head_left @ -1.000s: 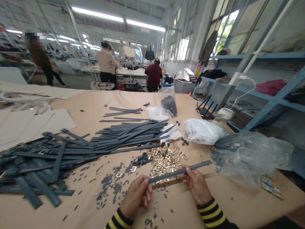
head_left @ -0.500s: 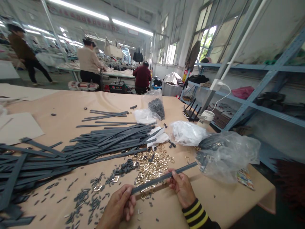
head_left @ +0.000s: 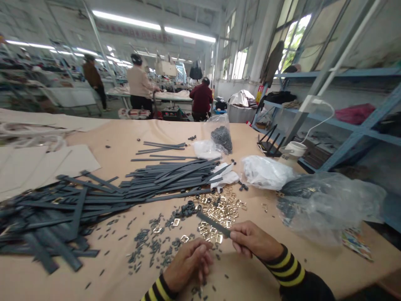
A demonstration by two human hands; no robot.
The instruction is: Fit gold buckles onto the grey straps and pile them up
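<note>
My right hand [head_left: 250, 240] pinches one dark grey strap [head_left: 213, 224], whose far end points left over a heap of gold metal buckles [head_left: 217, 209]. My left hand [head_left: 189, 263] hangs low with curled fingers, touching or just above scattered small grey pieces [head_left: 153, 246]. Whether it holds one is hidden. Beyond both hands, many similar grey straps [head_left: 169, 179] lie in a long loose pile across the tan-covered table [head_left: 125, 133].
A transparent bag of dark pieces [head_left: 326, 205] and a white bag [head_left: 266, 172] lie at the table's right. Flat paper sheets [head_left: 72, 161] lie left. Blue metal shelving [head_left: 354, 121] stands right, and co-workers [head_left: 139, 83] stand at a table beyond.
My left hand has let go of the strap and dropped lower. My right hand has swung the strap from a long crosswise hold to pointing left. The view has shifted slightly since the previous frame.
</note>
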